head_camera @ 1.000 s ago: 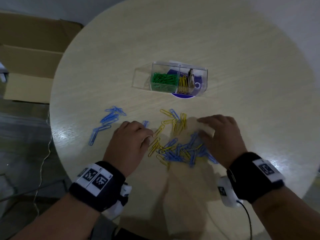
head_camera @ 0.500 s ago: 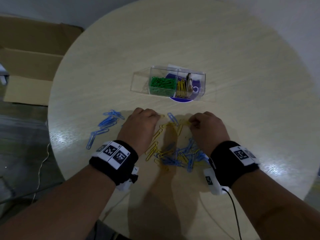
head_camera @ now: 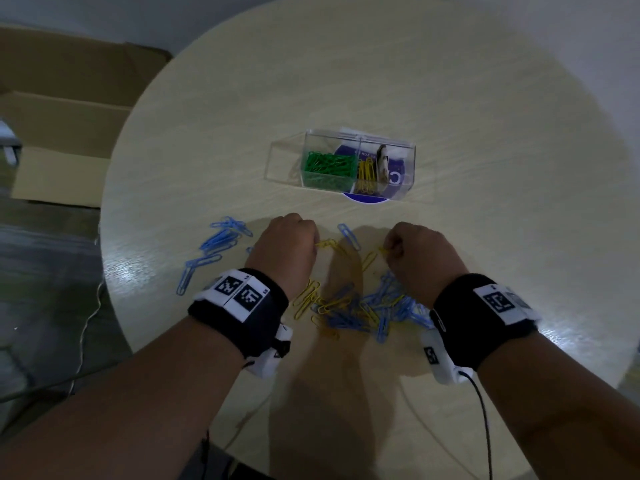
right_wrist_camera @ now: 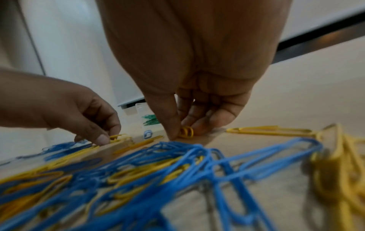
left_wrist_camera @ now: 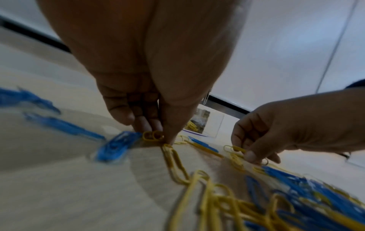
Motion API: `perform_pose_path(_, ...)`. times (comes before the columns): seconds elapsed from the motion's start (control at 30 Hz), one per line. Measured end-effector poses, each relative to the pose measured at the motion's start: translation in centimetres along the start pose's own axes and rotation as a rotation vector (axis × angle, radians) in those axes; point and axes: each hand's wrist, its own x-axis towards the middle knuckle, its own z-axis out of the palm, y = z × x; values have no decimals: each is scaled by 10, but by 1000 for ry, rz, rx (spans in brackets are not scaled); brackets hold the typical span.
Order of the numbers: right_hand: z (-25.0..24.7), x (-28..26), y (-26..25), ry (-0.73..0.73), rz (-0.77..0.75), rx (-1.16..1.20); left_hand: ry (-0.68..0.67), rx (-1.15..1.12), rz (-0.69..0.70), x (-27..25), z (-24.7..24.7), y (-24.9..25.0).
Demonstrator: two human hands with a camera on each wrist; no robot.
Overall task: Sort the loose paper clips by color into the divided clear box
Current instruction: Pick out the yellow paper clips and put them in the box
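A divided clear box (head_camera: 405, 157) stands mid-table with green clips (head_camera: 329, 164) in its left cell and yellow clips (head_camera: 365, 174) beside them. A mixed heap of blue and yellow clips (head_camera: 363, 310) lies between my wrists. My left hand (head_camera: 289, 249) pinches a yellow clip (left_wrist_camera: 153, 136) at the heap's far edge. My right hand (head_camera: 412, 252) pinches another yellow clip (right_wrist_camera: 186, 132) against the table. A lone blue clip (head_camera: 348, 235) lies between the two hands.
A separate group of blue clips (head_camera: 221, 240) lies left of my left hand. A purple round label (head_camera: 367, 197) shows under the box. The box's clear lid (head_camera: 284, 161) lies open to its left. A cardboard box (head_camera: 65, 109) sits on the floor beyond the table's left edge.
Both hands moved from the heap toward its far edge, nearer the box, and curled into pinches on yellow clips. The clips under them have been spread apart.
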Motion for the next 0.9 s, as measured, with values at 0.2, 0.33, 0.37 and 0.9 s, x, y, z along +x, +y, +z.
perform_pose_path(0.2, -14, 3, -8, -55, -93, -19, -1, -126, -8, -5, -20, -15)
perform_pose_path(0.33, -17, -3, -23, -120, -353, -112, 1, -117, 137, -19, -28, -19)
perform_pose_path(0.37, -14, -3, -26, -144, -390, -165, -28, -37, 204, -22, -27, -20)
perform_pose_path(0.9, -1, -13, -22, -154, -168, -108, -115, 251, 376, -26, -19, -23)
